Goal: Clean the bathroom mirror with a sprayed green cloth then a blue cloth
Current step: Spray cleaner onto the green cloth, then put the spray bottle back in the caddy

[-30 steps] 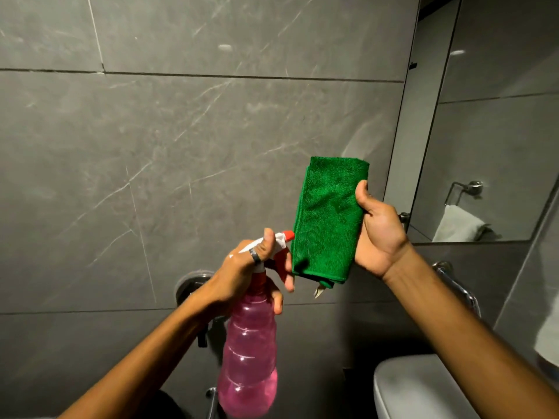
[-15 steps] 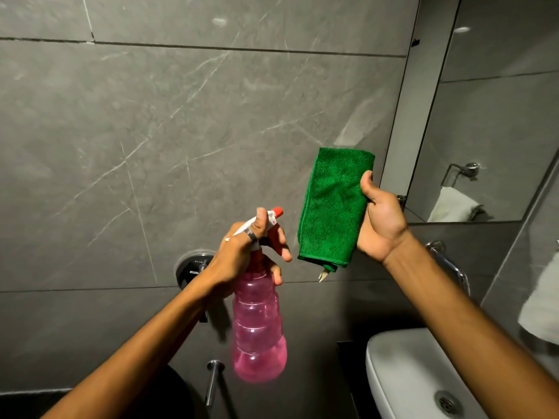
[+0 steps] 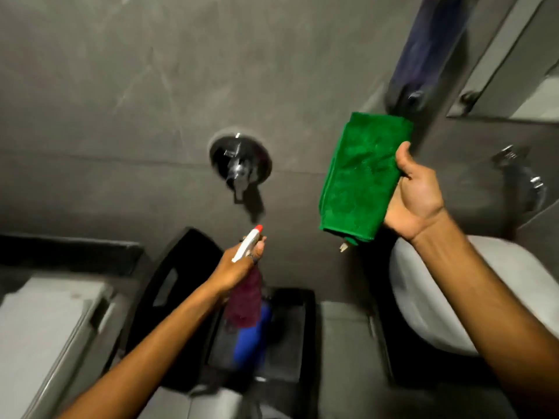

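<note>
Green cloth, folded to a flat rectangle, hangs upright from the right hand, thumb pressed on its front face and fingers hidden behind it, clamping its right edge; a small tag dangles from its lower corner. Nearer and to the left, the left hand is wrapped around the neck of a pink spray bottle, fingers closed on it, its white trigger head and red nozzle pointing up and right. Below the bottle sits a black bin holding something blue, too blurred to identify. A white basin lies at right. Farther off, a chrome valve is fixed to the grey tiled wall, and the mirror shows at the far right.
</note>
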A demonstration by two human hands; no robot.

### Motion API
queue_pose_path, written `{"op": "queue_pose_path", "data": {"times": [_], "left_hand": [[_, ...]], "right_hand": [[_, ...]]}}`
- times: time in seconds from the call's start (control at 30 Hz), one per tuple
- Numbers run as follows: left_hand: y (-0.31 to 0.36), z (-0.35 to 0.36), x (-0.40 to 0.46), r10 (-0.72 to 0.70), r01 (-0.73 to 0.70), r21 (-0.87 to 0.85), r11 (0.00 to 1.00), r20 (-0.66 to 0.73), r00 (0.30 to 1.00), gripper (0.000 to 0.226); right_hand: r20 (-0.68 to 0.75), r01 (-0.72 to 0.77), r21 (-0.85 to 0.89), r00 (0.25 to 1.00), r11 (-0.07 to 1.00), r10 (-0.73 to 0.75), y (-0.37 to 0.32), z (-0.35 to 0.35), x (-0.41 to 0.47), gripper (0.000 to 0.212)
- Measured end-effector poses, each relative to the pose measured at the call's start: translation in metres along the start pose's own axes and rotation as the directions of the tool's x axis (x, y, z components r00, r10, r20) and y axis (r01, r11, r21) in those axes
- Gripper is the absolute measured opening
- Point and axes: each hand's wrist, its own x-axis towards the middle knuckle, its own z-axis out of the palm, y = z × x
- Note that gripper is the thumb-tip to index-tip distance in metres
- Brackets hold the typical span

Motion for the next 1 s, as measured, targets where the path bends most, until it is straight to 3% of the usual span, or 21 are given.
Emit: {"op": "queue_pose_path", "data": {"times": [0.07, 0.13, 0.33, 0.53, 0.73, 0.9, 1.0], "left_hand": [[-0.055, -0.010, -0.003, -0.164, 0.149, -0.119, 0.982, -0.124, 0.979, 0.043], [-0.102, -0.021, 0.000, -0.239, 0.217, -0.124, 0.968, -0.209, 0.948, 0.043], [-0.205, -0.046, 0.017, -0.313, 0.302, -0.085, 0.950, -0.315, 0.896, 0.048], [-0.288, -0.050, 0.049, -0.303, 0.295, -0.072, 0.953, -0.275, 0.912, 0.045], [-0.307, -0.049, 0.056, -0.352, 0.332, -0.121, 0.936, -0.250, 0.902, 0.053], [-0.294, -0.058, 0.040, -0.361, 0.356, -0.069, 0.932, -0.270, 0.893, 0.105], [-0.270, -0.057, 0.025, -0.251, 0.279, 0.036, 0.959, -0.342, 0.905, 0.097]], "right_hand": [[-0.026, -0.070, 0.054, 0.997, 0.996, 0.072, 0.040, -0.013, 0.000, 0.062], [-0.058, -0.146, 0.080, 0.987, 0.986, 0.151, 0.083, -0.021, 0.002, 0.062], [-0.205, -0.292, 0.108, 0.929, 0.950, 0.309, 0.192, -0.035, 0.002, 0.061], [-0.228, -0.265, 0.125, 0.930, 0.956, 0.288, 0.257, -0.048, 0.010, 0.054], [-0.224, -0.230, 0.143, 0.940, 0.962, 0.258, 0.271, -0.055, 0.012, 0.053], [-0.246, -0.233, 0.148, 0.933, 0.961, 0.264, 0.255, -0.051, 0.011, 0.053], [-0.263, -0.190, 0.191, 0.935, 0.963, 0.237, 0.231, -0.045, 0.006, 0.055]]}}
